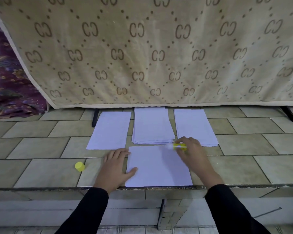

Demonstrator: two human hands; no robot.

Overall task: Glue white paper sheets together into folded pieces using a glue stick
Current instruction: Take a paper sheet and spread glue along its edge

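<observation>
the right hand (192,150) pinches the uncapped glue stick (178,146) at the far right corner of the white sheet (157,168) by the bench's near edge; the left hand (114,166), fingers spread, presses its left edge.

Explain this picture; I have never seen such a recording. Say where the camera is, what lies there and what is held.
No machine here: a person wears one camera on the head, looking down at their own hands. On the tiled surface lie three lots of white paper at the back and one sheet in front. The left hand rests flat on that sheet's left edge. The right hand grips an uncapped glue stick at its far edge. The yellow cap lies to the left.
</observation>
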